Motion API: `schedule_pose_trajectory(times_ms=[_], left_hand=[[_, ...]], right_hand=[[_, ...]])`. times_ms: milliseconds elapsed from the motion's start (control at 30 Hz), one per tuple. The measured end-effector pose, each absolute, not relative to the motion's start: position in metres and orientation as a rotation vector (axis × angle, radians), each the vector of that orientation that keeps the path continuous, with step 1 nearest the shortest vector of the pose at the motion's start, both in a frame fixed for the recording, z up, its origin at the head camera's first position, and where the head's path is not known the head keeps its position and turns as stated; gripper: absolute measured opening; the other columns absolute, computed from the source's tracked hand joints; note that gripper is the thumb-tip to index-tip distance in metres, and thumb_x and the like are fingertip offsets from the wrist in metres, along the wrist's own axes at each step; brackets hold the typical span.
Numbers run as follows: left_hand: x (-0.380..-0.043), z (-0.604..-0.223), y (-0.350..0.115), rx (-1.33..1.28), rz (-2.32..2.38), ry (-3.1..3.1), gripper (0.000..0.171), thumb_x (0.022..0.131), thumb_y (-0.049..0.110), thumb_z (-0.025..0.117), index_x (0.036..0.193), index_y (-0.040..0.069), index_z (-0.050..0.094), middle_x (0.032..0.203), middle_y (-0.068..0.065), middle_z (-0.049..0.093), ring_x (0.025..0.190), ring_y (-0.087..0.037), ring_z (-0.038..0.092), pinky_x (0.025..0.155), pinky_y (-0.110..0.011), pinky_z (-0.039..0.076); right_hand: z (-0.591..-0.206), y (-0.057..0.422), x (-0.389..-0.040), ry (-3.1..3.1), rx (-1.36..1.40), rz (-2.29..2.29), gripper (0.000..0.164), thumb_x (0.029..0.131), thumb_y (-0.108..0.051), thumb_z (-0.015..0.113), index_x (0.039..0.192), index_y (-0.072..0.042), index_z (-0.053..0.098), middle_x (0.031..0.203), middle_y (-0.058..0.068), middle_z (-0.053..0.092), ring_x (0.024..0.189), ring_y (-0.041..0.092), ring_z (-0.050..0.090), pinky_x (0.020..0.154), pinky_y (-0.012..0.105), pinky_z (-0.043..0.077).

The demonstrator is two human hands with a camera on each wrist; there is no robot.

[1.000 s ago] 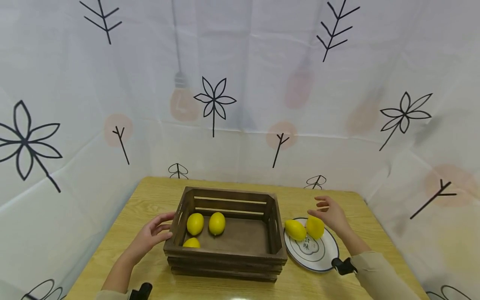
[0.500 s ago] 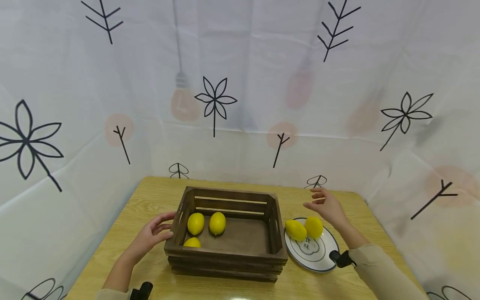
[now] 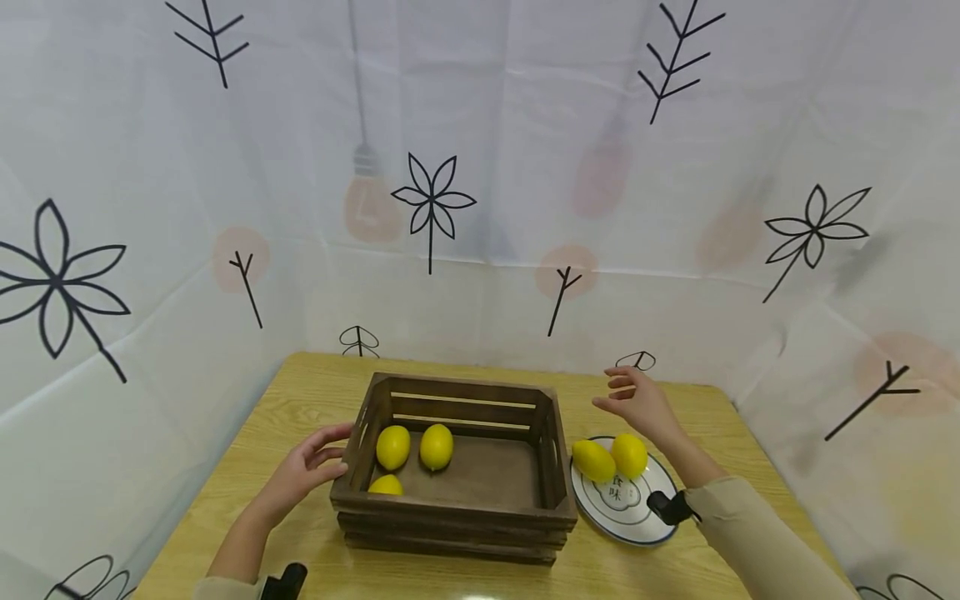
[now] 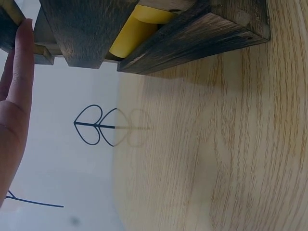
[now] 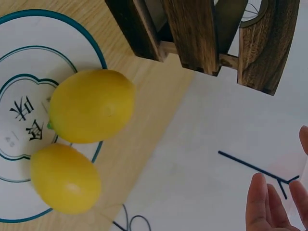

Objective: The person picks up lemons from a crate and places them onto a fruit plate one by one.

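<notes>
A dark brown slatted wooden crate (image 3: 457, 529) stands on the table, with three yellow lemons inside, one of them (image 3: 437, 447) near the middle. At its left end my left hand (image 3: 303, 468) touches the wall with fingers fairly straight; in the left wrist view a finger (image 4: 21, 72) lies along the slats. To the right is a white plate (image 3: 633, 525) with a dark rim, bearing two lemons: the left one (image 3: 593, 461) and the right one (image 3: 629, 456). Over the far side of the plate my right hand (image 3: 641, 408) hovers, holding nothing, fingers loosely bent.
The light wood table (image 3: 300, 383) meets a white patterned cloth (image 3: 480, 317) at the back and sides. The crate's right wall stands close beside the plate's left rim. In the right wrist view, slats (image 5: 192, 33) show above the lemons.
My right hand has risen from close over the right lemon and drifted back and left, toward the crate. The left hand stays on the crate's end.
</notes>
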State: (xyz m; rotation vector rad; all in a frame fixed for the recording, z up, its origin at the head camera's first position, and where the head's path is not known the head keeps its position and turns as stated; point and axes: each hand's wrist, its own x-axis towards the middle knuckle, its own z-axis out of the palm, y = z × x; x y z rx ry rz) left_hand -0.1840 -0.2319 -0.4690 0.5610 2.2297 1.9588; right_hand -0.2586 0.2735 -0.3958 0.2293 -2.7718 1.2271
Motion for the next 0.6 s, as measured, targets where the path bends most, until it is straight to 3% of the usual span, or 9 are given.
schedule_pose_trajectory(times_ms=[600], left_hand=[[-0.185,-0.471,-0.233,0.560,1.975,2.208,0.054,0.093,0.006,0.056,0.141,-0.001,0.033,0.137,0.002,0.039,0.114,-0.011,0.049,0.087,-0.028,0.046]], right_hand=[[-0.380,0.247,-0.268,-2.740,0.260,1.325,0.056,0.082,-0.024,0.072,0.130,-0.005,0.048,0.118,0.020,0.053,0.101,0.034,0.055,0.080,0.044,0.050]])
